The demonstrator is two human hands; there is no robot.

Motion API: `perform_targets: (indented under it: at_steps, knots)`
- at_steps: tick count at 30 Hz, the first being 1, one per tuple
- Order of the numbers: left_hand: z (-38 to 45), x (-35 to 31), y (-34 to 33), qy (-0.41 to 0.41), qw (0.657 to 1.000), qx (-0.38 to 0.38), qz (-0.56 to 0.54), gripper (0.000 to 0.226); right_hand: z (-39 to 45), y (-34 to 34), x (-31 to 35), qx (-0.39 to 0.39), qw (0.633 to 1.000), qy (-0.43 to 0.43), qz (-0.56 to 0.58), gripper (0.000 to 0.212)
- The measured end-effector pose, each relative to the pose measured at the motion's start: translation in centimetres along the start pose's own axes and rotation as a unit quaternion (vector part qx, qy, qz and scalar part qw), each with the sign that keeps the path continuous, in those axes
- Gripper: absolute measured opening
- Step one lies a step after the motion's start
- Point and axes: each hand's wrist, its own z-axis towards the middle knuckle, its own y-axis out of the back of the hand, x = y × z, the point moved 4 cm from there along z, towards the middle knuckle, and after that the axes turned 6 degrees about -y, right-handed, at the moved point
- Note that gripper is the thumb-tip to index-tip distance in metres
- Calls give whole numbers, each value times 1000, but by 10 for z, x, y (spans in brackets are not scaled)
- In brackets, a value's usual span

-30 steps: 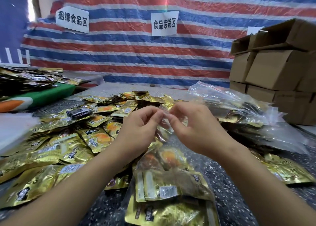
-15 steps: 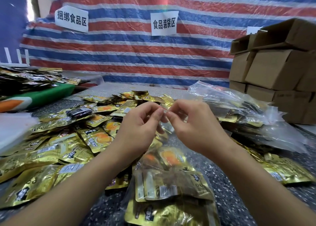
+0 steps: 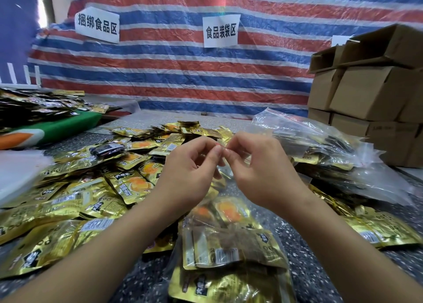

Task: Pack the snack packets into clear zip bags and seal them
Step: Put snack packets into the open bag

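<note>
The packets (image 3: 68, 213) are shiny gold with orange-yellow pictures, black lettering and white barcode labels. One packet (image 3: 107, 148) among them is black. The surface (image 3: 306, 279) is dark grey, speckled white. The tarp (image 3: 183, 73) is striped red, blue and white. The signs (image 3: 220, 30) are white with black characters. The boxes (image 3: 366, 92) are plain brown. The cloth (image 3: 57, 128) is green and orange.

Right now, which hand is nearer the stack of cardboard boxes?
Right. The right hand pinches the zip bag top at centre, on the side of the cardboard boxes; the left hand pinches beside it, farther from them.
</note>
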Motion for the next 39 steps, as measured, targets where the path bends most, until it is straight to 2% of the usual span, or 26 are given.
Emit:
perform_targets:
  at_steps: [4, 11, 16, 23, 39]
  knots:
    - [-1, -1, 1, -19, 1000, -4, 18, 19, -1, 0, -1, -7, 1000, -10, 1, 15]
    - [-1, 2, 0, -8, 1000, -4, -6, 21, 0, -2, -2, 12, 1000, -21, -3, 18]
    - [-1, 0, 5, -25, 998, -56, 11, 25, 7, -4, -4, 45, 998, -37, -21, 19]
    - [1, 10, 16, 4, 990, -131, 54, 26, 14, -10, -15, 63, 995, -51, -54, 25]
    - [8, 16, 36, 56, 979, -196, 17, 27, 14, 19, -56, 107, 983, -134, -58, 26]
